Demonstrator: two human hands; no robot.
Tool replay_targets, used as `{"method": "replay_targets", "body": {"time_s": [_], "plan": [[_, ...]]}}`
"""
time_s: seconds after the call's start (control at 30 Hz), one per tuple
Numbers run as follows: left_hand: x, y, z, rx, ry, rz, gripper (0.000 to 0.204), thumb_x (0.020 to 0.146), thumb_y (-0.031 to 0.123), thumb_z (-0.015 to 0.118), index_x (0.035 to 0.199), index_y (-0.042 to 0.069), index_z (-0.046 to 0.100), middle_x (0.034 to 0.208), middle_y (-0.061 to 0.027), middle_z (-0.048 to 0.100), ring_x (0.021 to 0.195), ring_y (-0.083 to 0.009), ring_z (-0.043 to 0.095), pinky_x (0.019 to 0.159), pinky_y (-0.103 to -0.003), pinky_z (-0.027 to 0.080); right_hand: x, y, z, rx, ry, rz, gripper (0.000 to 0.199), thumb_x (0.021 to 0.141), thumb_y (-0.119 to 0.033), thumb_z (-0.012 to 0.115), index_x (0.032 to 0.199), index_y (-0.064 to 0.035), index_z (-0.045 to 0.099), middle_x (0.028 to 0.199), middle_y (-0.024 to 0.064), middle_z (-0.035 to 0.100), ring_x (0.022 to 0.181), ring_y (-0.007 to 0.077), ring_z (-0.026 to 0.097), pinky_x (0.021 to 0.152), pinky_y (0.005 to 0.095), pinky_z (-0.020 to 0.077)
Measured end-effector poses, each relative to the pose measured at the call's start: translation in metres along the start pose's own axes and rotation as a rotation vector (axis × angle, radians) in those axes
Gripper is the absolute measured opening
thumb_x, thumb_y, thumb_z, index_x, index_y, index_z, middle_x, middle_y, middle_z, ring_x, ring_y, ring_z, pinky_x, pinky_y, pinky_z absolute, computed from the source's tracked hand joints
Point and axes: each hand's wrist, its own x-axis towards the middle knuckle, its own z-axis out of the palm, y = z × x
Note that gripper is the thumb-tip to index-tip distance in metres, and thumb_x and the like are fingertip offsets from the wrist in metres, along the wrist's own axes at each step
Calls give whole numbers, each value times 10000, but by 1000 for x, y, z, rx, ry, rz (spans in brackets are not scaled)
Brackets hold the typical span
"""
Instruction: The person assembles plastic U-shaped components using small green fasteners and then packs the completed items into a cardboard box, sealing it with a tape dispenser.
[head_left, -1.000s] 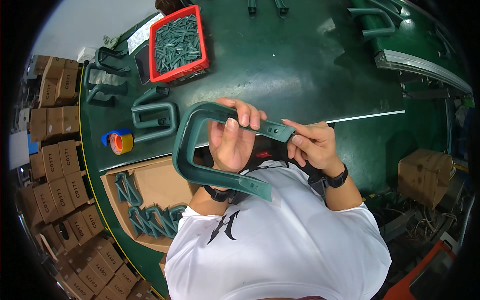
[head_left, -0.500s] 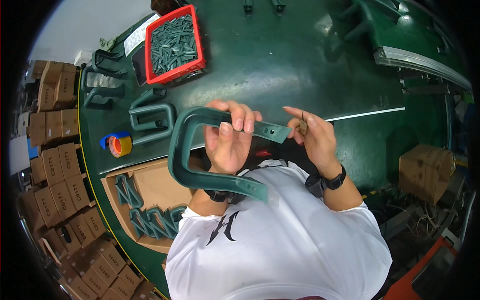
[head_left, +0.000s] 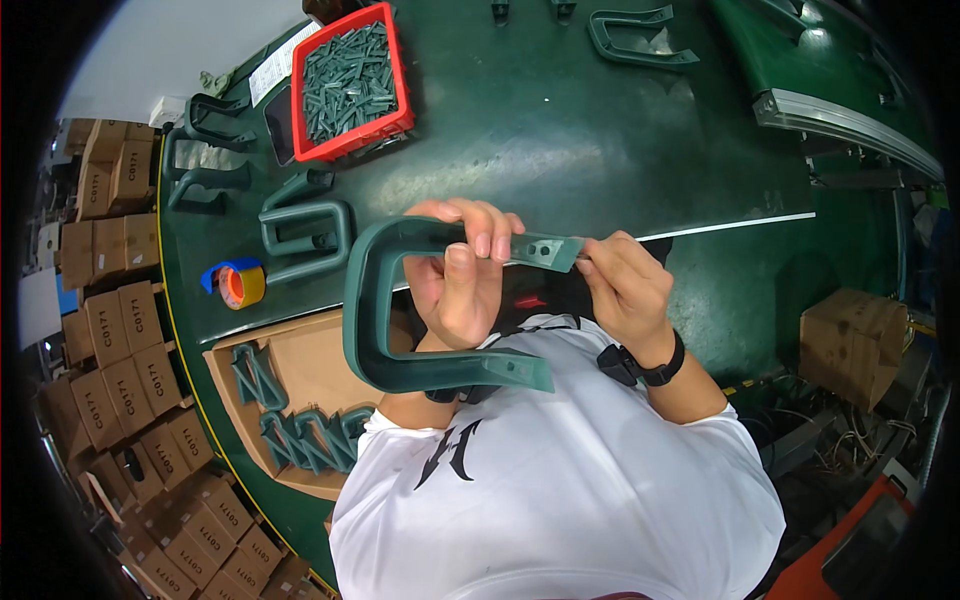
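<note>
Head view, hands at frame centre, above the green tabletop [head_left: 620,130].

Left hand [head_left: 462,285]: grip closed around the upper arm of a dark green U-shaped handle [head_left: 372,300], fingers wrapped over the bar, thumb beneath. The handle is held clear of the tabletop, in front of the chest, with its bend to the left of the frame and both arms pointing right. The lower arm's flat end lies near the white shirt.

Right hand [head_left: 625,290]: fingertips pinched at the flat end plate of the upper arm, where two small holes show. Whether a small part sits between the fingers cannot be told. Black watch on that wrist.

Change over the last second: the handle sits much as it did a second ago. The right hand, which half a second ago was lifted slightly off the end with fingers spread, is now back against the plate. Judged: work is on that end plate, and it is not finished.

Surroundings: red bin [head_left: 352,82] of small dark green pieces, upper left. More handles lie on the tabletop at left and top centre. Roll of orange tape [head_left: 240,285] at left. Open cardboard box [head_left: 285,400] of green parts at lower left.
</note>
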Motion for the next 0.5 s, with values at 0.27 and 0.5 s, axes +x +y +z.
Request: {"method": "replay_targets", "body": {"time_s": [0.27,0.5], "plan": [[0,-2,0,-1,82,1,254,1041,217,537,1258,122,446,946,-37,497,850,-170,498,912,-448,442,-1,0,3,20,-116,-44,216,780,72,736,989,63,681,749,113,614,597,244,565,531,342,457],[4,-2,-2,40,71,74,265,1032,216,554,1260,129,452,963,-46,510,876,-188,515,928,-456,441,-14,11,4,334,-267,274,194,858,-21,695,1049,5,712,744,68,602,608,137,552,554,285,444]]}}
